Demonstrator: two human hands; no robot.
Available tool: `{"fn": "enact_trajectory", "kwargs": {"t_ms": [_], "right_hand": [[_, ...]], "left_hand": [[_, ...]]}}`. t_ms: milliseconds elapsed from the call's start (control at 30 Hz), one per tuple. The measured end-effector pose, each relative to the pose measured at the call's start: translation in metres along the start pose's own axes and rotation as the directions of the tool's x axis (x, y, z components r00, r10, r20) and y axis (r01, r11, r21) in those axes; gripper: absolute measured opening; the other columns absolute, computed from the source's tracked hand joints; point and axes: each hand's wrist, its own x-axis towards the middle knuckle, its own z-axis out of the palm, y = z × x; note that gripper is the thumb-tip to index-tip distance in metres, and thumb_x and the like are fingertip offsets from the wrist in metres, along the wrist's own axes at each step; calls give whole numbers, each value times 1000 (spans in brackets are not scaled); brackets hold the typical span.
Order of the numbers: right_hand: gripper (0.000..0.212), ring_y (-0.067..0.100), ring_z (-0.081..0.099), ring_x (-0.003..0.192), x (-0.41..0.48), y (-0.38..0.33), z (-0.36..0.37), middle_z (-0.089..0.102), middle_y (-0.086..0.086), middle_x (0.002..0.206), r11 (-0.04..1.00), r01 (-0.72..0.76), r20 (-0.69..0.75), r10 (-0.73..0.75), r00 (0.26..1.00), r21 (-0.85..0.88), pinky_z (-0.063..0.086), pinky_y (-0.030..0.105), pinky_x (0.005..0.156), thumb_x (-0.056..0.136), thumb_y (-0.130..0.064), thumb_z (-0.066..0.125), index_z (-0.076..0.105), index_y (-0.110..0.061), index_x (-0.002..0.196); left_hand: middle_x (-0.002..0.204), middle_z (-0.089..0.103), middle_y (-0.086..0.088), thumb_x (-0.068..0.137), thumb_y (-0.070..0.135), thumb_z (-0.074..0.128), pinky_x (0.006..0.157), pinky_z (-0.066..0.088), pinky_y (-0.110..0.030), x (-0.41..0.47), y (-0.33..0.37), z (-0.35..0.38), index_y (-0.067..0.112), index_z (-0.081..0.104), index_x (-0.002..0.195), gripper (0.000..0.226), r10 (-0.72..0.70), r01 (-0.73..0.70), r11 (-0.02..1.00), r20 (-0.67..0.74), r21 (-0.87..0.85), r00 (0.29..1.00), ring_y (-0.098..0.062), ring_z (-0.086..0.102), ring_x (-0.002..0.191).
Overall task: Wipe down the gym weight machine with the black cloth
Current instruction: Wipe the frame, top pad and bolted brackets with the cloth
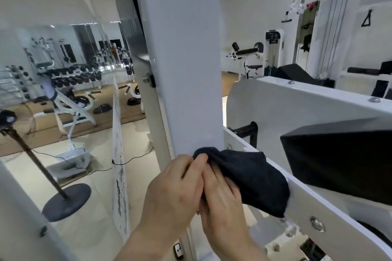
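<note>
1. The cloth (pixel 250 178) is black fabric, matt, with a fuzzy and slightly rough pile.
2. The post (pixel 186 70) and the beam (pixel 331 214) look like metal painted white, smooth, with a soft sheen.
3. The bolt (pixel 317 224) in the beam is bare, shiny metal.
4. The pad (pixel 339 159) has a black cover, smooth and matt, like vinyl.
5. The mirror (pixel 84 70) is glossy glass; the floor (pixel 137 133) tiles are pale and reflective.
</note>
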Motion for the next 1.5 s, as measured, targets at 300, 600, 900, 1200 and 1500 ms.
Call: {"fn": "enact_trajectory", "kwargs": {"t_ms": [300,600,900,1200,1500], "right_hand": [[30,15,60,88,119,-21,-22,61,14,104,942,189,-413,-61,909,277,51,22,81,80,-13,76,69,1,106],[40,2,50,122,25,16,-51,54,-15,131,943,-75,9,76,997,324,41,23,102,86,-16,59,63,-20,125],[60,27,38,128,63,-4,-17,40,14,144,946,-161,-4,169,986,280,30,37,108,102,-52,20,16,-15,149],[55,16,24,139,140,-8,-22,26,13,157,924,-42,-193,124,973,381,32,33,111,100,-39,23,5,-28,150],[65,10,28,135,247,-37,-65,30,3,156,903,89,-312,51,949,419,23,13,99,96,-46,23,19,-15,154]], "left_hand": [[102,57,7,91,20,54,72,46,-16,59,-9,-46,19,59,125,35,-95,76,993,-218,-94,971,-5,54,79],[86,45,3,78,14,47,41,45,-32,15,5,-11,18,65,94,24,-37,38,994,-8,103,999,-19,48,66],[89,63,-11,86,-3,49,63,45,-34,55,2,-47,6,76,90,30,110,-38,892,-134,450,985,-28,54,77],[156,28,-14,103,32,28,119,20,-46,59,15,-23,3,33,148,54,-6,11,903,-13,429,1000,-27,21,147],[159,22,-6,105,36,21,120,15,-48,173,-35,-77,19,21,152,50,205,-52,856,-245,515,948,-21,16,149]]}}
